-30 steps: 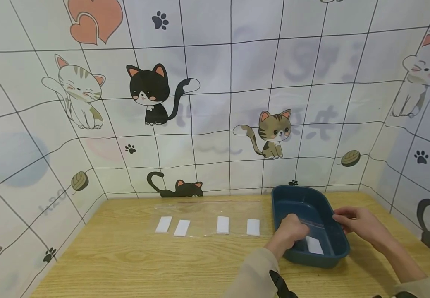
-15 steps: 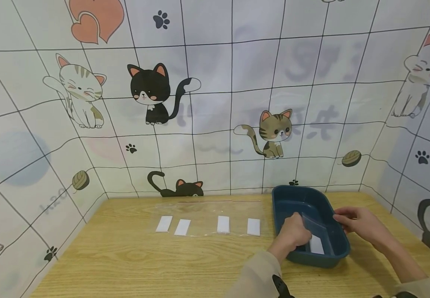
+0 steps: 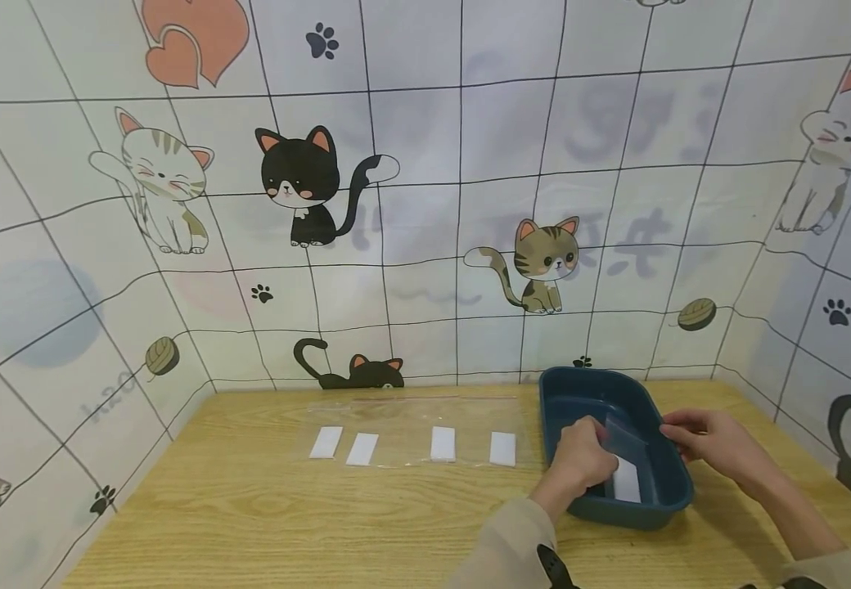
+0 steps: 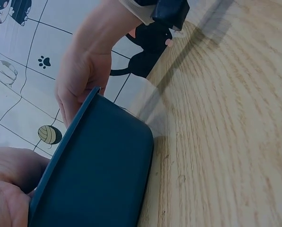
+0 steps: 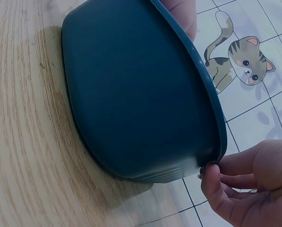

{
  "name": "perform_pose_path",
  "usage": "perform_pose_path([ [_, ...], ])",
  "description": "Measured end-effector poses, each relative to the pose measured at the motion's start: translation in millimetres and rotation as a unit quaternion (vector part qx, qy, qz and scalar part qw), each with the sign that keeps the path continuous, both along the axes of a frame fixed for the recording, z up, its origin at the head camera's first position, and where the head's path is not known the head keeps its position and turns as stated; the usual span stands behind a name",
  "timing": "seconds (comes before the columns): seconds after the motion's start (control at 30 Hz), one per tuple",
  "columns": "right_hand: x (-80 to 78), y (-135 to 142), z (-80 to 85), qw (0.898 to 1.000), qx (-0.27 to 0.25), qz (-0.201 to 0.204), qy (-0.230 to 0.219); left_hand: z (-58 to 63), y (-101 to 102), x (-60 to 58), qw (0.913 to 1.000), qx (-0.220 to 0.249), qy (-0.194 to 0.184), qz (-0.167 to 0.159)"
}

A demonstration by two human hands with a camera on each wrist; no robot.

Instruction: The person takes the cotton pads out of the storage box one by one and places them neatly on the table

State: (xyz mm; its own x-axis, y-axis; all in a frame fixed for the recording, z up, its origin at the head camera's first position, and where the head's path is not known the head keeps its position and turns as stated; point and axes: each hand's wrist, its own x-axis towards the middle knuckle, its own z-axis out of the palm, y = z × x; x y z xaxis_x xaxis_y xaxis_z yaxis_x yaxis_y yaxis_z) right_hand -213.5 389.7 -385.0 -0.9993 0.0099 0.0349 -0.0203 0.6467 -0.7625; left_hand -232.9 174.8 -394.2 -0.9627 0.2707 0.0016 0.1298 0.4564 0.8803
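Note:
My left hand (image 3: pixel 583 456) reaches into the dark blue plastic basin (image 3: pixel 617 514) and pinches a clear plastic bag (image 3: pixel 623 439), its fingertips partly hidden. Through the bag shows a white rectangular piece (image 3: pixel 628 481), close to the basin's front end. My right hand (image 3: pixel 716 443) pinches the basin's right rim between thumb and fingers. In the right wrist view the right thumb and fingers (image 5: pixel 216 177) meet at that rim. The left wrist view shows the basin's outer wall (image 4: pixel 100 165), with the left hand (image 4: pixel 11 187) bent over the rim.
Left of the basin, several clear plastic bags (image 3: pixel 403 417) lie in a row on the wooden table (image 3: pixel 308 523). White rectangular pieces (image 3: pixel 443 444) show in them. A cloth backdrop (image 3: pixel 411 196) with printed cats rises behind the table and along both sides.
My left hand has shifted slightly right within the basin. The clear bag and its white piece have turned and tilted with it. The right hand has stayed on the rim.

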Motion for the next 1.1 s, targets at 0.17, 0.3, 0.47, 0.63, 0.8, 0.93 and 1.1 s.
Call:
perform_pose_path([
  [0.17,-0.2,1,-1.2,1.000,-0.001,0.001,0.001,-0.9,1,1.5,0.9986,0.048,0.019,0.005],
  [0.3,-0.6,1,-1.5,1.000,0.005,0.001,0.003,0.0,0,2.3,0.9950,0.098,0.019,0.005],
  [0.47,-1.1,1,-1.9,1.000,0.006,0.001,0.005,3.0,-5,2.3,0.9875,0.157,0.009,0.007],
  [0.63,-1.2,1,-1.2,1.000,0.004,0.002,0.002,7.3,-9,2.7,0.9803,0.197,0.002,0.012],
  [0.8,-0.9,0,-0.9,1.000,0.007,0.004,0.005,11.4,-12,2.7,0.9769,0.211,0.000,0.030],
  [0.93,-1.2,0,-1.2,1.000,0.003,0.006,0.007,14.6,-17,3.2,0.9714,0.235,0.000,0.035],
  [1.1,-1.9,0,-2.2,1.000,-0.004,0.007,0.006,17.9,-23,4.6,0.9618,0.272,-0.014,0.029],
])
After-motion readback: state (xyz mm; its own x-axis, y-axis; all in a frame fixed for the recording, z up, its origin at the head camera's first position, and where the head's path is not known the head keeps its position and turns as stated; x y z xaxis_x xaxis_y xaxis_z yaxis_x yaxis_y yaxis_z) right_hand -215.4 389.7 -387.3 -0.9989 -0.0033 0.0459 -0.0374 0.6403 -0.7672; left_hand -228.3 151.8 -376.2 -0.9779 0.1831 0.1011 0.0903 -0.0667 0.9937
